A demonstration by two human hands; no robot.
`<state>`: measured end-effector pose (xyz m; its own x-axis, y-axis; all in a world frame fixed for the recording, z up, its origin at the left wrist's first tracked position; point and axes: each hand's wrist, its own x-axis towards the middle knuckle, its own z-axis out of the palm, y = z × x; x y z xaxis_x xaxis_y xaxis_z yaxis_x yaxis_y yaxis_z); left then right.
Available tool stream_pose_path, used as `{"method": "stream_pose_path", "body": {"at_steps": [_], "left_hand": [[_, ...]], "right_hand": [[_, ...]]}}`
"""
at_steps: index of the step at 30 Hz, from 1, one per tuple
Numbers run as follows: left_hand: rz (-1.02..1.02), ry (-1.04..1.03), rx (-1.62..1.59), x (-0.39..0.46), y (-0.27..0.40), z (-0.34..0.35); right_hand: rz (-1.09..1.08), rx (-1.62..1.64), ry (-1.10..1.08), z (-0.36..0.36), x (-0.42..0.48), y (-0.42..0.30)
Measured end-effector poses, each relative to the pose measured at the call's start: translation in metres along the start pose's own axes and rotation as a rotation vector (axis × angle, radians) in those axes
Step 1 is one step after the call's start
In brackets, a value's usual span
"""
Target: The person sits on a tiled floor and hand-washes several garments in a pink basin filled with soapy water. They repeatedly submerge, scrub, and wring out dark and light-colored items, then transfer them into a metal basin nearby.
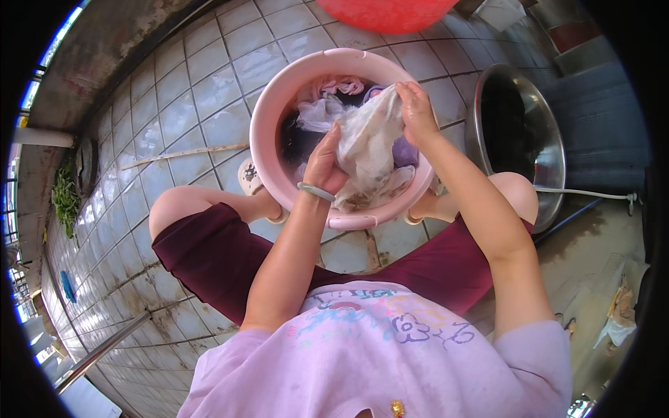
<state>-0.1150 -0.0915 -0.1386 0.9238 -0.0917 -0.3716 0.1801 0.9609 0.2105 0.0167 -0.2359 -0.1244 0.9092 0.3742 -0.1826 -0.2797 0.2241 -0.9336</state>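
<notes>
Between my knees stands a pink plastic basin [267, 117] with dark water and wet laundry in it. My right hand [418, 112] grips the upper edge of a wet whitish cloth [368, 130] and holds it raised over the basin's right side. Against the cloth's left side rests my left hand [328, 164], a pale bangle on its wrist, thumb along the fabric; its fingers are partly hidden. The lower end of the cloth hangs down to the basin's near side. Around it lie a white garment [320, 112], a pink cloth [339, 84] and a purple cloth [405, 151].
A large metal basin [549, 151] with dark contents is at the right, near a white hose [585, 193]. Beyond my basin is a red plastic tub [387, 15]. A thin strip [183, 155] lies on the tiled floor [209, 104]; green leaves [65, 198] are at the left.
</notes>
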Motion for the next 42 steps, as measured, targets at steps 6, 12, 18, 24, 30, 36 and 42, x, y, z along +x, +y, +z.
{"method": "stream_pose_path", "body": {"at_steps": [6,12,18,24,30,36,42], "left_hand": [[0.112,-0.254,-0.105,0.021,-0.018,-0.027],[-0.079,0.465,0.109,0.006,-0.051,0.031],[0.233,-0.17,-0.072,0.021,-0.021,-0.063],[0.067,0.219,-0.064,0.009,-0.044,0.006],[0.138,0.077,0.057,0.016,-0.051,-0.02],[0.309,0.096,0.114,0.004,-0.036,-0.031],[0.0,0.112,-0.058,0.008,-0.041,0.003]], "right_hand": [[-0.572,-0.702,-0.239,0.083,-0.058,0.017],[-0.449,-0.931,-0.016,0.047,-0.028,0.037],[-0.59,-0.916,-0.362,0.095,-0.062,0.036],[-0.551,-0.881,-0.147,0.07,-0.037,0.038],[-0.594,-0.879,-0.199,0.072,-0.049,0.036],[-0.373,-1.044,-0.571,0.066,-0.045,0.026],[-0.46,-0.926,-0.2,0.063,-0.031,0.018]]}}
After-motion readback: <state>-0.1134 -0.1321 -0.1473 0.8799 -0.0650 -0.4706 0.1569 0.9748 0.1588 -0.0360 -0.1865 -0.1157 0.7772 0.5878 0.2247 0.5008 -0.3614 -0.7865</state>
